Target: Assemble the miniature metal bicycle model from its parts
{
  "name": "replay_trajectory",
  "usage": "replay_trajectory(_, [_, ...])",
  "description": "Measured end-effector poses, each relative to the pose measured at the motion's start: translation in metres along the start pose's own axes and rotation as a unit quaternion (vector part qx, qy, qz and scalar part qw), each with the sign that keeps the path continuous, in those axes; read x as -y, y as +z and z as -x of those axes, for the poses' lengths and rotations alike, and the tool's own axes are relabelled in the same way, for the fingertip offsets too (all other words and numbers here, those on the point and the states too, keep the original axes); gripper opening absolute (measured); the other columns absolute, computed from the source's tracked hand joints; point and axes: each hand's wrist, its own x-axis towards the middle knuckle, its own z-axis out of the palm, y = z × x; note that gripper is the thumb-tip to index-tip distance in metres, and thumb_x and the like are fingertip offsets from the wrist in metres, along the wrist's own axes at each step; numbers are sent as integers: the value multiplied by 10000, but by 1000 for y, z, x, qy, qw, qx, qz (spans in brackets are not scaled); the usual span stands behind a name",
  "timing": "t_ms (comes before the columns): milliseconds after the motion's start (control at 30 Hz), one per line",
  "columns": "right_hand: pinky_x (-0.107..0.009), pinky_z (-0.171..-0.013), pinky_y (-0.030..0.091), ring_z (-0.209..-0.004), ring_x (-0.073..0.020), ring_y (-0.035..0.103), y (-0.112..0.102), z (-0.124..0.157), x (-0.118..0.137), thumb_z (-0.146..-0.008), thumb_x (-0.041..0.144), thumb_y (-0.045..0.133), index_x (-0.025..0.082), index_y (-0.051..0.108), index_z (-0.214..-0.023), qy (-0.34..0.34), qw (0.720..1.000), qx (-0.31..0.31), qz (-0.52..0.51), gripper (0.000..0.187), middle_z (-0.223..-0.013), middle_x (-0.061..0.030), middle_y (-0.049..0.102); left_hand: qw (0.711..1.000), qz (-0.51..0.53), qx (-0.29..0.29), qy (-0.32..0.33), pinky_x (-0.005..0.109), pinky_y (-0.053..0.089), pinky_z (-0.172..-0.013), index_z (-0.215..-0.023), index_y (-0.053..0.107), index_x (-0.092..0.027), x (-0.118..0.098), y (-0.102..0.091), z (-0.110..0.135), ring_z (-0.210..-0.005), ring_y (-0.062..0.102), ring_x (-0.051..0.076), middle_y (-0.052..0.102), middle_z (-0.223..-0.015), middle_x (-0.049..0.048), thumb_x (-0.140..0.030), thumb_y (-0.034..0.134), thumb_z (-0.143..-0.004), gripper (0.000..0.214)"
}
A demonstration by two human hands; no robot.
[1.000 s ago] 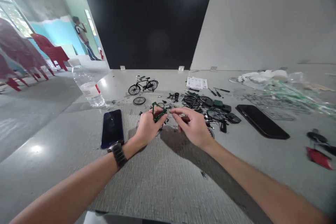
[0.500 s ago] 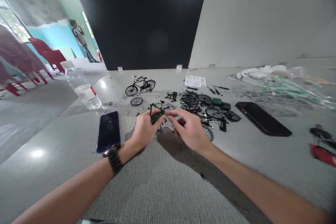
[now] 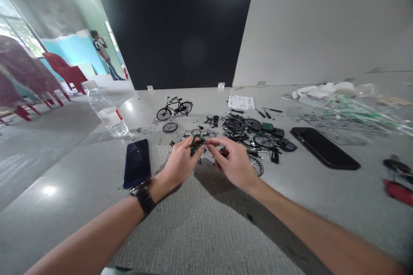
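Observation:
Between the fingers of my left hand (image 3: 181, 160) is a small green model bicycle frame (image 3: 197, 140). My right hand (image 3: 232, 157) meets it from the other side, thumb and forefinger pinched at the frame's right end; whatever sits between those fingertips is too small to make out. Behind my hands lie a loose spoked wheel (image 3: 170, 127) and a pile of dark bicycle parts (image 3: 238, 125). Another wheel (image 3: 255, 165) shows partly behind my right hand. A black model bicycle (image 3: 174, 108) stands upright farther back.
A blue phone (image 3: 137, 163) and a water bottle (image 3: 111, 116) are on the left. To the right are a black phone (image 3: 324, 148), screwdrivers (image 3: 263, 113), printed sheets (image 3: 240, 102) and crumpled plastic wrapping (image 3: 351, 105). A person (image 3: 105, 56) stands far back left, near red chairs (image 3: 66, 71).
The green frame has turned and tipped lower in my left hand. My right fingertips stay pinched at its end. The whole view has shifted slightly.

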Motion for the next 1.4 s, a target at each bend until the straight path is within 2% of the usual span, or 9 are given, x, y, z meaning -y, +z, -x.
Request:
replay_trajectory(133, [-216, -364, 410, -399, -91, 550, 1, 1, 3, -955, 506, 569, 168, 726, -1085, 40, 999, 15, -17, 395, -832, -66, 731, 999, -29, 20, 26, 356, 550, -842, -1096, 619, -170, 3, -1, 1, -943, 692, 216, 726, -1032, 82, -256, 554, -985, 155])
replay_trajectory(233, [-204, -312, 343, -313, -91, 470, 3, 3, 3, -950, 525, 569, 165, 705, -1153, 85, 995, 29, -49, 435, -574, 6, 640, 998, -49, 30, 32, 372, 549, -851, -1103, 600, -165, 3, -2, 1, -950, 682, 221, 713, -1034, 89, -258, 530, -996, 158])
replay_trajectory(300, [-197, -293, 313, -281, -89, 433, 4, 5, 4, -950, 535, 565, 164, 684, -1201, 110, 991, 33, -74, 464, -492, 38, 581, 997, -58, 33, 35, 378, 549, -849, -1100, 591, -163, 3, -2, 1, -946, 678, 223, 708, -1036, 91, -262, 527, -998, 156])
replay_trajectory(600, [-180, -265, 290, -262, -81, 418, 7, 6, 3, -928, 538, 596, 154, 669, -1216, 136, 985, 28, -107, 485, -466, 51, 564, 996, -68, 52, 34, 369, 541, -820, -1064, 574, -171, 1, -3, 2, -902, 650, 210, 676, -984, 66, -253, 522, -988, 124])
replay_trajectory(1000, [-197, -270, 289, -257, -97, 392, 6, 4, 9, -892, 560, 601, 141, 666, -1193, 155, 980, 7, -120, 519, -436, 56, 531, 996, -62, 66, 11, 399, 530, -918, -1175, 560, -186, -1, -2, 1, -1040, 643, 234, 676, -1115, 89, -277, 472, -1011, 207])
replay_trajectory(1400, [-200, -278, 255, -261, -100, 368, 7, 0, 1, -849, 646, 578, 117, 645, -1162, 142, 983, 2, -113, 618, -425, 48, 520, 994, -88, 60, 12, 383, 535, -907, -1112, 587, -182, 0, 6, -4, -1010, 660, 228, 693, -1078, 82, -293, 445, -1022, 202])
